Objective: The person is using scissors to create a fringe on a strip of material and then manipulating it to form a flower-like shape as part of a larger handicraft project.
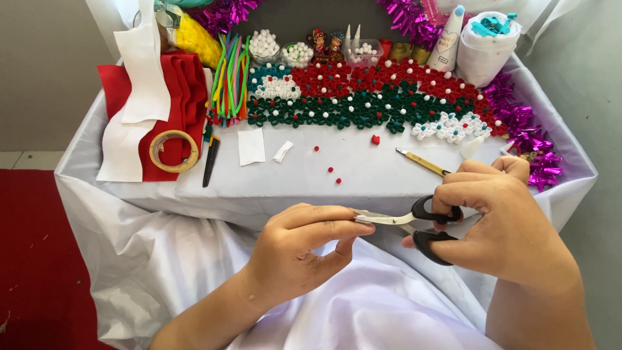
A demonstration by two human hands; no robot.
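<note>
My right hand [502,223] grips black-handled scissors [421,220], fingers through the loops, blades pointing left and slightly apart. My left hand [304,243] pinches something small and pale between thumb and fingers right at the blade tips; the piece itself is mostly hidden by my fingers. Both hands hover over my lap, just in front of the table's near edge.
The table wears a white cloth [363,175]. On it lie rows of red, green and white paper rosettes [376,97], red and white felt [175,97], a tape roll [173,150], coloured pipe cleaners [230,74], a craft knife [424,162], small red beads, paper scraps, and a glue bottle [447,39]. Purple tinsel [525,129] runs along the right edge.
</note>
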